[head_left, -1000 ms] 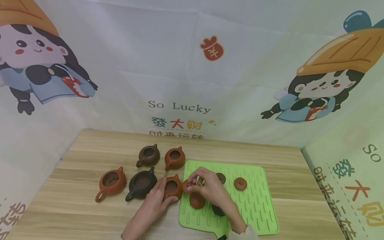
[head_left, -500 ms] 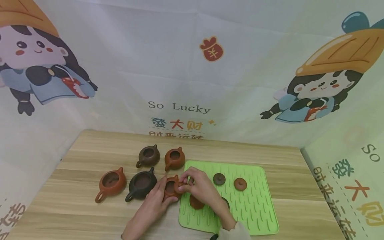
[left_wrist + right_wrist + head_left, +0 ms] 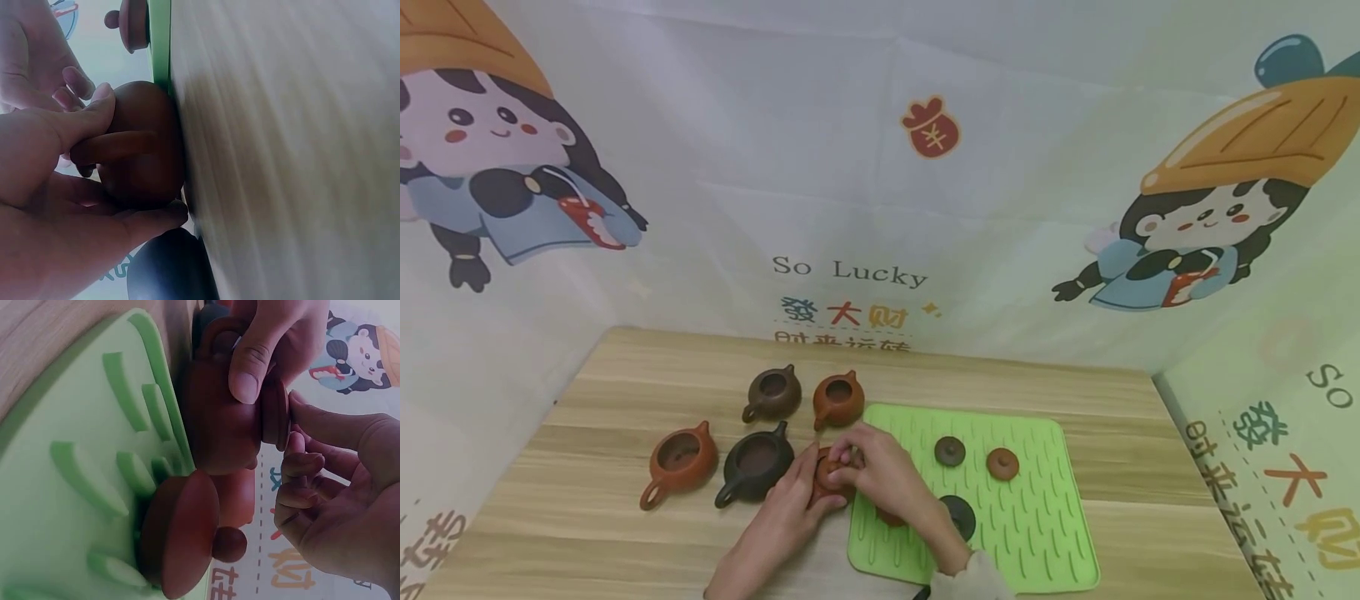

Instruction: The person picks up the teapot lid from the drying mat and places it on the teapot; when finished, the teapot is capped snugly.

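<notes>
A small reddish-brown teapot [image 3: 215, 419] stands on the table beside the green mat. My left hand [image 3: 778, 521] holds it between thumb and fingers, with its loop handle [image 3: 119, 147] toward me in the left wrist view. My right hand [image 3: 887, 475] pinches a matching round lid [image 3: 275, 415] over the teapot's mouth. In the right wrist view that lid is at the opening, and whether it is fully seated I cannot tell. Below my right hand, another reddish lid [image 3: 184, 537] lies knob up on the mat, mostly hidden in the head view.
The green ridged mat [image 3: 1037, 542] carries a dark brown lid [image 3: 950, 451], an orange-brown lid [image 3: 1003, 464] and a black lid [image 3: 960, 517]. Lidless teapots stand leftward and behind: orange [image 3: 700, 467], black [image 3: 778, 454], dark brown [image 3: 790, 400] and another orange one [image 3: 850, 408]. A printed cloth [image 3: 1037, 275] hangs behind.
My right hand has moved left, carrying the lid from the mat to the teapot's mouth. The dark brown and black lids have come into fuller view. My left hand stays on the teapot.
</notes>
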Available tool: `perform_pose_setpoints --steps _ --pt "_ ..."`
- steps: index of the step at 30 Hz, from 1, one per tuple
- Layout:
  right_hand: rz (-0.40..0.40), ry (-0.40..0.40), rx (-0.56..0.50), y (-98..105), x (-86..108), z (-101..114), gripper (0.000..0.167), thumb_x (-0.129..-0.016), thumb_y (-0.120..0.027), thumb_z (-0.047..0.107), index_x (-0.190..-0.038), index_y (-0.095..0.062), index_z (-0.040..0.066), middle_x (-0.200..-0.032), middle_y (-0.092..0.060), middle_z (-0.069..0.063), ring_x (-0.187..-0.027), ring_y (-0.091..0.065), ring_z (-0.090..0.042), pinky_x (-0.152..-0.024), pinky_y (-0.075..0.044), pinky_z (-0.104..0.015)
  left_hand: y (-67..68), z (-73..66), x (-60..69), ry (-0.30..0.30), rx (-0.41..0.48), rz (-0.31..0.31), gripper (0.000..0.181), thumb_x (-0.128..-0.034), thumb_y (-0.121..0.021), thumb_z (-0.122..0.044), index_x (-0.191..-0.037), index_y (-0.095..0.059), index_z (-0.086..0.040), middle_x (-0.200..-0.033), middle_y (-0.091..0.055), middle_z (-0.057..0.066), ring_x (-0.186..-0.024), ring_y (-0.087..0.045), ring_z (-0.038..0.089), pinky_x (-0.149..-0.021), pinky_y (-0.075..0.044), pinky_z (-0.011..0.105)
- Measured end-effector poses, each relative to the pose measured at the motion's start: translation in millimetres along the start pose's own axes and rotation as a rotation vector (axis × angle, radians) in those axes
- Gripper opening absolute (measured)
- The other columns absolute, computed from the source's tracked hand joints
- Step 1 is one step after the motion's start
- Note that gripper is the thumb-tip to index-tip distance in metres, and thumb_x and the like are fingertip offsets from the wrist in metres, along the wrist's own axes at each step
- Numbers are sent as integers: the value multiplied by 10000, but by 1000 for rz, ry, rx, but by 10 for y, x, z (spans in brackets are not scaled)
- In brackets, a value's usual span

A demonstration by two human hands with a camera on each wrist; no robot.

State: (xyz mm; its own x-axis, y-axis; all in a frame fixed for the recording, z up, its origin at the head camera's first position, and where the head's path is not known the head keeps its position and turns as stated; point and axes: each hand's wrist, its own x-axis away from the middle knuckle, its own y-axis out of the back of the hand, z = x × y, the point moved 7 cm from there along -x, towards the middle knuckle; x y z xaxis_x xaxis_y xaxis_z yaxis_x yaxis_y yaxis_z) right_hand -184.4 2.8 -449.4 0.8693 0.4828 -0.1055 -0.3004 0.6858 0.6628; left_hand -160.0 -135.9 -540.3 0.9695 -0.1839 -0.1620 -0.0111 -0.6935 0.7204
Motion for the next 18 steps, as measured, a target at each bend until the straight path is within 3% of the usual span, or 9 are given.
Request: perform_pose_setpoints --steps 10,18 --pt "3 -14 3 -25 -34 5 165 -891 -918 125 -966 -775 93 -906 -642 12 -755 -498 -5 -718 -463 -201 16 -24 -1 -15 1 -5 856 -922 -909 -203 -1555 -454 151 -1461 -609 367 -1263 -672 517 -956 -587 663" --pt "-3 -23 18 -33 -54 -5 161 -893 -919 129 -963 -776 105 -899 -636 18 -761 -495 -1 -726 -457 -204 7 5 -17 11 21 11 829 -915 -915 -209 -1558 -484 87 -1442 -644 308 -1278 -683 451 -970 -591 640"
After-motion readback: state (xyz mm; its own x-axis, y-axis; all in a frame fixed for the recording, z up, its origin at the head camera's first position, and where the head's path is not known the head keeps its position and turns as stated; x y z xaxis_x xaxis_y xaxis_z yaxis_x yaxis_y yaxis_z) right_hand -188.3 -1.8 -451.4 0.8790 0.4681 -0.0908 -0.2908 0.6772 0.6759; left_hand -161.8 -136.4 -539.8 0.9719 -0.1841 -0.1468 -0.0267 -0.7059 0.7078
